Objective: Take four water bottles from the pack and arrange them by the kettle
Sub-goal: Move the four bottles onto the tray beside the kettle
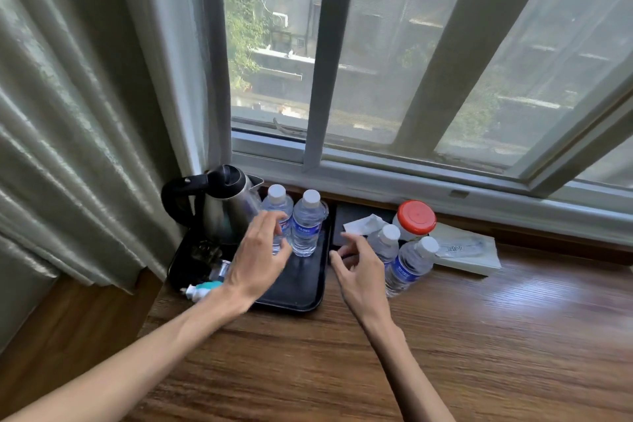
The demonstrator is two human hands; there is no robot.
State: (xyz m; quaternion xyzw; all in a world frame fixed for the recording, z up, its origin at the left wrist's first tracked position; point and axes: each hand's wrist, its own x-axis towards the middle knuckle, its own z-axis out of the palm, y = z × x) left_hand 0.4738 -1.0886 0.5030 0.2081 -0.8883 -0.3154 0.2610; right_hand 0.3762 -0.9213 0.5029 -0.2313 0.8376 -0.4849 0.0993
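Observation:
A steel kettle (224, 204) with a black handle stands at the back left of a black tray (301, 288). Two clear water bottles with white caps stand upright on the tray to the kettle's right: one (279, 204) right beside the kettle, the other (307, 223) next to it. My left hand (262, 255) hovers in front of the first bottle, fingers apart, holding nothing. Two more bottles (385, 243) (409, 265) stand on the wooden table to the right of the tray. My right hand (358, 271) is open just left of them.
A white jar with a red lid (416, 217) and a white packet (469, 250) sit behind the right bottles. Small tubes (202, 289) lie at the tray's front left. A curtain (85, 113) hangs at the left; the window sill (411, 181) runs behind.

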